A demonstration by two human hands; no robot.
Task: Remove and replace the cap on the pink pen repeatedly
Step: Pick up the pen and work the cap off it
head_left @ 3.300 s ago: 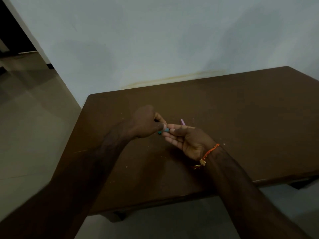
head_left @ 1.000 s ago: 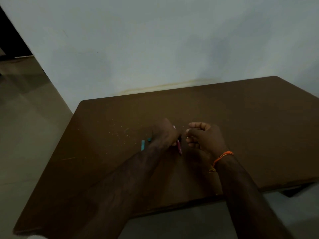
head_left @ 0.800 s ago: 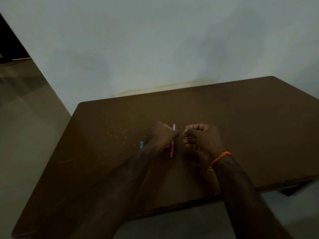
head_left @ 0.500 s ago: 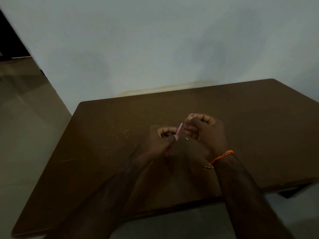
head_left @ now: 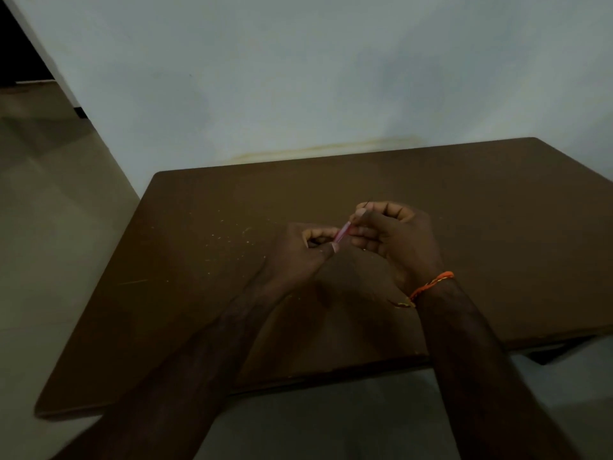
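Observation:
The pink pen (head_left: 343,232) is held between both hands above the middle of the dark brown table (head_left: 205,313). Only a short slanted stretch of it shows. My left hand (head_left: 300,252) grips its lower end with fingers curled around it. My right hand (head_left: 394,237), with an orange thread band at the wrist, pinches its upper end with thumb and fingertips. Whether the cap is on or off is hidden by the fingers.
Pale crumbs (head_left: 232,237) lie scattered on the table left of my hands. A light wall (head_left: 298,78) runs right behind the table's far edge. Tiled floor (head_left: 49,210) lies to the left, and the table's near edge is under my forearms.
My left hand lifted the pink pen off the table and tilted it toward my right hand, which closed on its upper end. The teal pen seen on the table earlier is now hidden.

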